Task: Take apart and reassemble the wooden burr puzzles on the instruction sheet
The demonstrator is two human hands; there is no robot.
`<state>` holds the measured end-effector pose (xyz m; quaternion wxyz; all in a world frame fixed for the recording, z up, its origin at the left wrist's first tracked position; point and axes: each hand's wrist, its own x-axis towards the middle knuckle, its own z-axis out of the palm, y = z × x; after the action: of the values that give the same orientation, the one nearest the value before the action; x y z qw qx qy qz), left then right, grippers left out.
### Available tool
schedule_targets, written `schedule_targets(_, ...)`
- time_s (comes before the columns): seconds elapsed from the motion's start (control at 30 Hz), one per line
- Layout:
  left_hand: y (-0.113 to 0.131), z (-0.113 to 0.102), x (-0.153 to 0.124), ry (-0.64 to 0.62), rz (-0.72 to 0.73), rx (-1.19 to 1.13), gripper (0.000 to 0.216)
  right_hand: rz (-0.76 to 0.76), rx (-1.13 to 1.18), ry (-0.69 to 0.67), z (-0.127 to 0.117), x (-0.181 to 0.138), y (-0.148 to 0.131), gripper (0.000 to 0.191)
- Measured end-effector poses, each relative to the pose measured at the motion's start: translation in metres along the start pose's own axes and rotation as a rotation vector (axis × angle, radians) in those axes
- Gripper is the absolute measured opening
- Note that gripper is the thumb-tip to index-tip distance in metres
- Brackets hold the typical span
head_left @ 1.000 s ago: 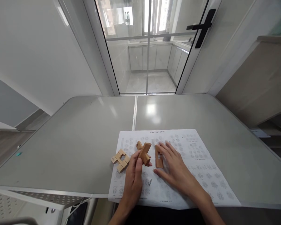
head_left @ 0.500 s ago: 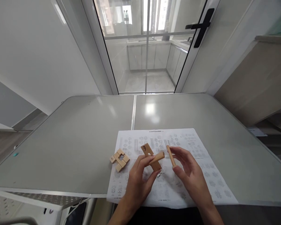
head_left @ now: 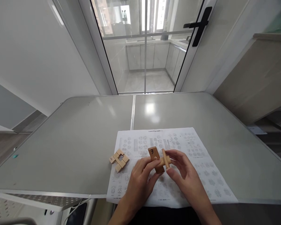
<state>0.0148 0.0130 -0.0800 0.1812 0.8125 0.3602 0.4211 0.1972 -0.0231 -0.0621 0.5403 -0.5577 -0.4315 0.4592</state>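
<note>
My left hand (head_left: 140, 179) pinches a pair of crossed wooden puzzle bars (head_left: 156, 158) above a printed instruction sheet (head_left: 196, 162). One bar stands nearly upright and bears a dark mark near its top. My right hand (head_left: 182, 172) holds a third wooden bar (head_left: 165, 156) between thumb and fingers and presses it against the crossed pair. A separate cluster of joined wooden pieces (head_left: 119, 160) lies on the table (head_left: 72, 140) to the left of my hands, at the sheet's left edge.
The grey table has a seam down its middle and a front edge close to my body. Behind it are a glass sliding door (head_left: 145, 47) with a black handle (head_left: 199, 25), a white wall at left and a wooden cabinet (head_left: 255, 78) at right.
My right hand lifted a wooden bar off the sheet and brought it against the crossed pair. My left hand turned that pair and moved it slightly right.
</note>
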Motion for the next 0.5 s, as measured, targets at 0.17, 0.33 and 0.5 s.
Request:
schedule_targets(0.17, -0.005, 0.005, -0.01, 0.028, -0.033, -0.046, 0.045, 0.022, 0.007, -0.045, 0.009, -0.005, -0.002, 0.049)
schedule_targets(0.33, -0.005, 0.007, -0.013, 0.077, -0.134, -0.163, 0.076, 0.033, 0.009, -0.04, 0.012, -0.007, -0.003, 0.05)
schedule_targets(0.5, 0.003, 0.001, -0.004, -0.032, -0.276, -0.293, 0.1, 0.044, -0.012, -0.031, 0.007, -0.008, -0.005, 0.051)
